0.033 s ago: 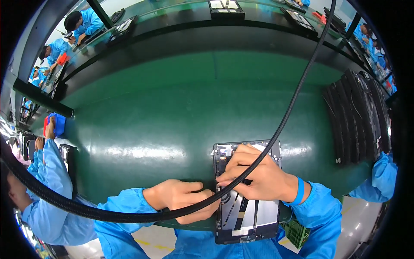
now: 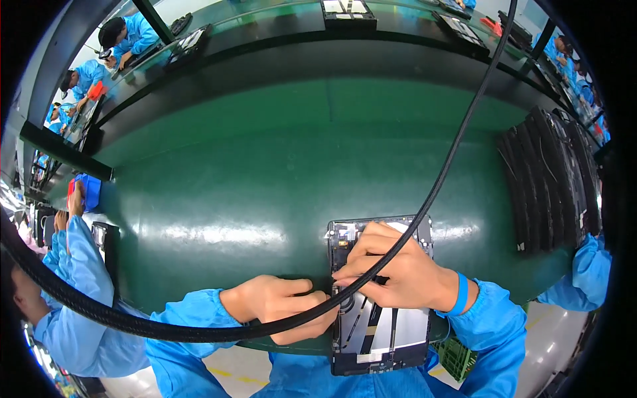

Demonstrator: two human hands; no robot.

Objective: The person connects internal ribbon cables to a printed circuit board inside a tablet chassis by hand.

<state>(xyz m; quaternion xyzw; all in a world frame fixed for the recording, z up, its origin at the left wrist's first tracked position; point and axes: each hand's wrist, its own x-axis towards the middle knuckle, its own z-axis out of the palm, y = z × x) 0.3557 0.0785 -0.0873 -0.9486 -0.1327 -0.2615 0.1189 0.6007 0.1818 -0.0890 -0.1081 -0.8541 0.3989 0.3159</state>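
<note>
An opened tablet [image 2: 413,335], black-framed with pale battery panels and dark ribbon strips, lies at the bench's near edge, its lower end reaching past that edge. Over its upper half, my right hand [image 2: 415,272] is bent down with thumb and fingers pinched near the tablet's left side. Anything in that pinch is too small or hidden to name. My left hand [image 2: 275,302] is closed beside the same left side, its curled fingertips meeting the frame. What those fingers hold is concealed. A blue band [image 2: 462,293] circles my right wrist.
A thick black braided cable [image 2: 458,142] arcs across the view, in front of both hands. Several dark tablet-like units [image 2: 547,179] stand stacked at the right of the green bench [image 2: 292,166]. A raised shelf [image 2: 265,56] runs along the back. A co-worker's sleeve [image 2: 89,265] is at left.
</note>
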